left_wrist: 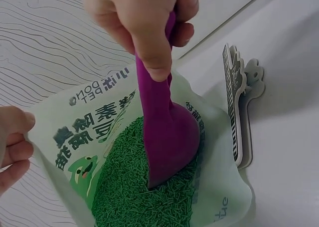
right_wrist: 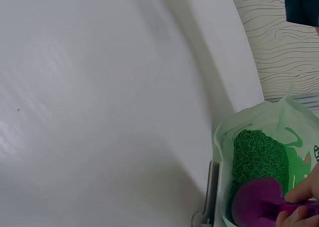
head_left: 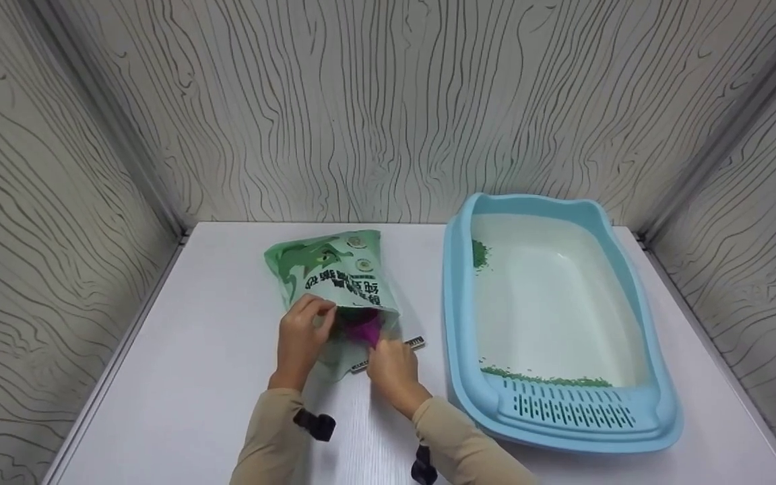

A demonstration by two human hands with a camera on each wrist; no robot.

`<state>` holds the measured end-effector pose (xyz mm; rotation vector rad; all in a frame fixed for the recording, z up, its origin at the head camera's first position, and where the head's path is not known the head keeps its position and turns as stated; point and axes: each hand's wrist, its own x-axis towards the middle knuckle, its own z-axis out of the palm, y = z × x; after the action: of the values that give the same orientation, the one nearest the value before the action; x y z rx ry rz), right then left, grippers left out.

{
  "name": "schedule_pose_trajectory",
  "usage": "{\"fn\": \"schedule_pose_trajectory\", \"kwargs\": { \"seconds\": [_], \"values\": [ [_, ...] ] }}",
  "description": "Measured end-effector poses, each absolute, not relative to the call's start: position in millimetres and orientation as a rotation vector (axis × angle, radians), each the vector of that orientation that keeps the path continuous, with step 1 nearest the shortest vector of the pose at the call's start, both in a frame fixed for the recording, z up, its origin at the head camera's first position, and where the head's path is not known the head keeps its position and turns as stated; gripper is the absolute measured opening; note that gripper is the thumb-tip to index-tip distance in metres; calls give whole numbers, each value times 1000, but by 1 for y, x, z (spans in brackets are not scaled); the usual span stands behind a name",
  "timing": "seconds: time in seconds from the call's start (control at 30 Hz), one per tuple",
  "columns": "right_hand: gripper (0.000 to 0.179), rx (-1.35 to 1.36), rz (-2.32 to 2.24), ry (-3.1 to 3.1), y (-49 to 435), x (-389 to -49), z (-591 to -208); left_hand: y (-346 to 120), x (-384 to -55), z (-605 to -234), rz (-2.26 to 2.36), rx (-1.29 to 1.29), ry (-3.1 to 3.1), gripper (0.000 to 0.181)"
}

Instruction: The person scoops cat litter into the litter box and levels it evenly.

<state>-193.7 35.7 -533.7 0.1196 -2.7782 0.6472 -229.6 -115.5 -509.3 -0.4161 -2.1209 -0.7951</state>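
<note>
A green bag of pellet cat litter (head_left: 324, 273) lies on the table with its mouth toward me. My left hand (head_left: 302, 333) pinches the upper edge of that mouth and holds it raised. Gripped by the handle in my right hand (head_left: 393, 370) is a purple scoop (left_wrist: 172, 137). Its bowl is inside the bag, the front edge down in the green pellets (left_wrist: 127, 197). In the head view the bag's flap hides part of the bowl. Beside the opening, a pale clip (left_wrist: 237, 105) lies on the table, partly covered by my right hand in the head view.
To the right stands a blue litter box (head_left: 455, 323) with a slotted front ledge (head_left: 573, 407). Green pellets (head_left: 479, 254) lie at its left wall, and more along the ledge. Patterned wall panels (head_left: 334, 114) border the white table (head_left: 186, 377) at the back and sides.
</note>
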Motion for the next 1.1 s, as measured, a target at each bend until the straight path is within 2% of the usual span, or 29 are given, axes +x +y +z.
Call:
{"fn": "schedule_pose_trajectory", "kwargs": {
  "seconds": [0.33,0.6,1.1],
  "values": [
    [18,30,523,-2787,30,-185,-553,-116,-227,-508,-775,-401,-2165,11],
    [16,-7,610,-2808,28,-191,-553,-117,-228,-512,-782,-403,-2150,13],
    [25,-93,631,-2867,31,-175,-584,-117,-228,-511,-804,-417,-2140,11]
  ]
}}
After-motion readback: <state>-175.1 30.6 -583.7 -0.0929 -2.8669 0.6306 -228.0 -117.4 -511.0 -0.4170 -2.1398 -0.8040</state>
